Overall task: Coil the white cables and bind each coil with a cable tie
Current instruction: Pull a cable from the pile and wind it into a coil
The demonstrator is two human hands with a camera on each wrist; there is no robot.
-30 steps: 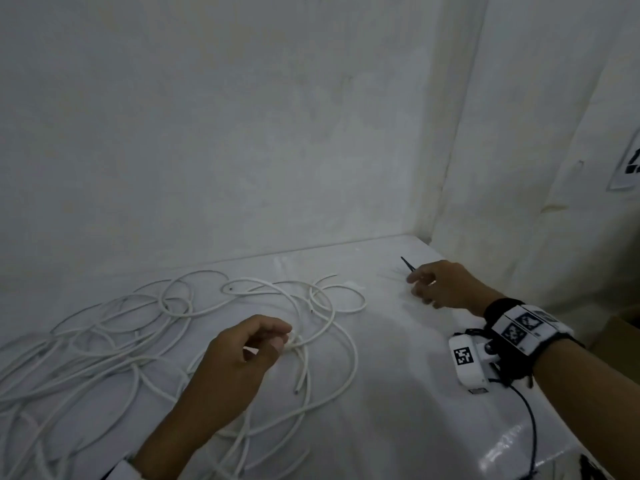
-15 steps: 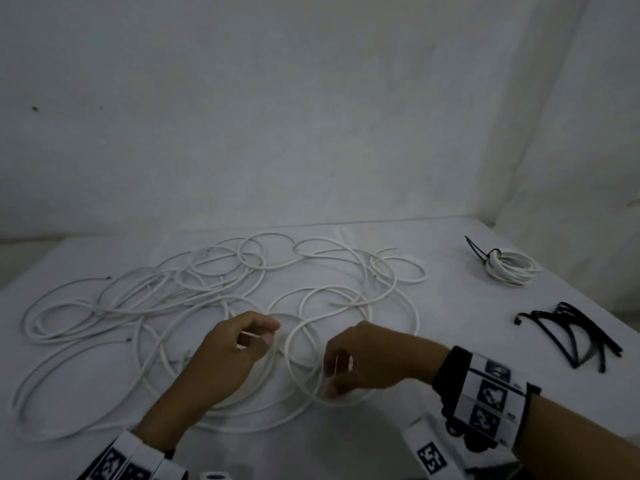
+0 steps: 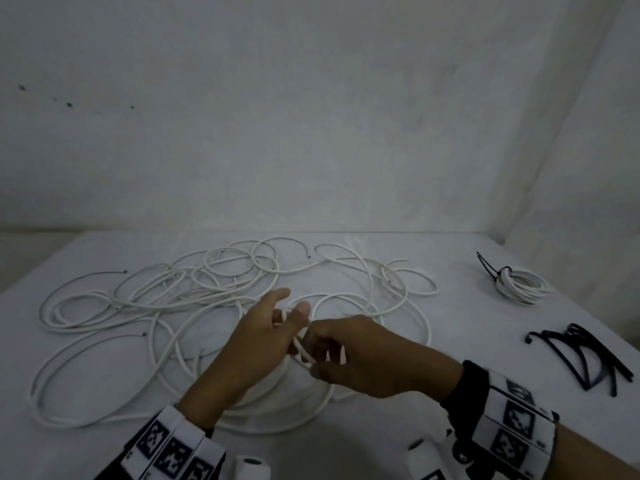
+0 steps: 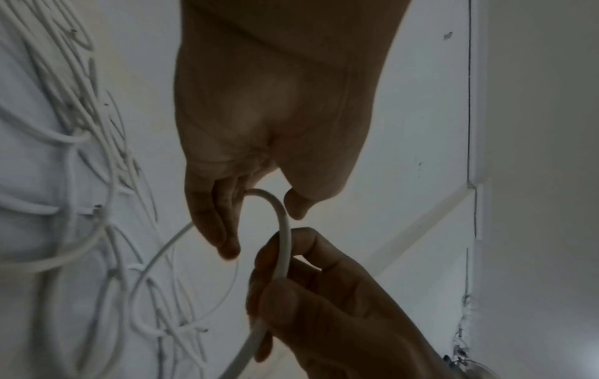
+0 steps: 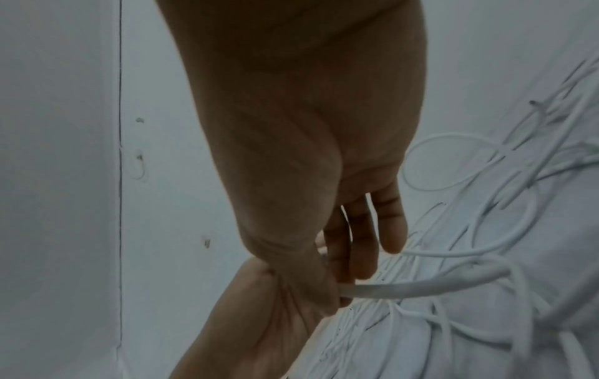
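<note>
A sprawl of loose white round cables (image 3: 166, 306) lies in overlapping loops on the white cloth-covered table (image 3: 450, 341), filling the surface to the left of the hands and reaching behind them. Just right of that tangle's middle, the left hand (image 3: 256, 344) is raised over the loops with its fingers fairly straight and spread; a bend of thin white cable (image 4: 282, 230) passes between its thumb and fingers, and I cannot tell whether they squeeze it. Touching that hand on its right, the right hand (image 3: 367, 358) has thumb and curled fingers pinched on the same strand, which arches up to the left hand. Well to the right of the tangle, near the back wall, sits a finished small white cable coil bound with a black cable tie (image 3: 516, 282). Nearer than that coil, at the table's right edge, lies a bunch of spare black plastic cable ties (image 3: 585, 358).
</note>
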